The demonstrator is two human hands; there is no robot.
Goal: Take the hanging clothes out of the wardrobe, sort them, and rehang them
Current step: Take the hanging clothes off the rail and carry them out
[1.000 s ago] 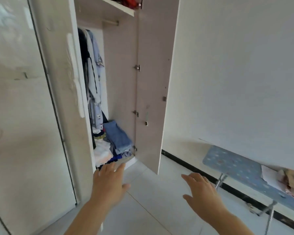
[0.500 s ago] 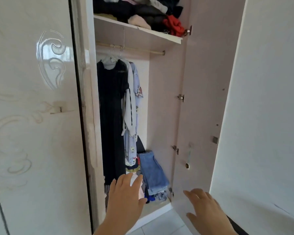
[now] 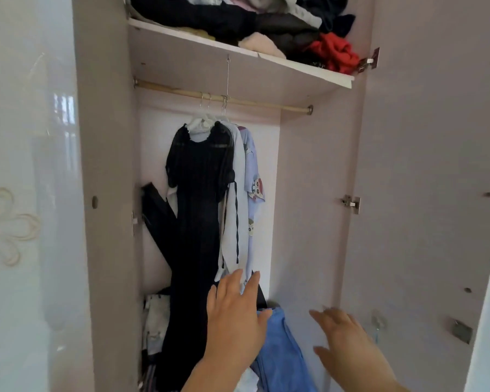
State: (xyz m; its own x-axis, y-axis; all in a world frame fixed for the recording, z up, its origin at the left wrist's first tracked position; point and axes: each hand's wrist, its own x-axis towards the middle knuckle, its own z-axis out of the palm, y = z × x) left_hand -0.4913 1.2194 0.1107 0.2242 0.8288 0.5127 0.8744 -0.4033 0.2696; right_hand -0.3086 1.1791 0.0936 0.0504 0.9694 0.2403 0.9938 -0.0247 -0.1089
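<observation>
The wardrobe stands open before me. A wooden rail (image 3: 266,103) runs under the shelf and carries three hangers. From them hang a long black dress (image 3: 198,222), a white garment with a black cord (image 3: 232,216) and a pale blue printed shirt (image 3: 252,176). My left hand (image 3: 235,321) is raised with straight fingers in front of the hems, holding nothing. My right hand (image 3: 343,338) is lifted beside it at the lower right, fingers relaxed and empty, in front of the wardrobe's inner wall.
A shelf (image 3: 303,67) above the rail bears a heap of dark, pink and red clothes (image 3: 334,53). Folded blue fabric (image 3: 280,352) and other clothes lie at the wardrobe bottom. A glossy white door (image 3: 26,193) is at left, the open door's inner face (image 3: 425,193) at right.
The view has moved closer to the wardrobe and tilted up. Both hands have risen toward the hanging clothes, the left now level with their hems.
</observation>
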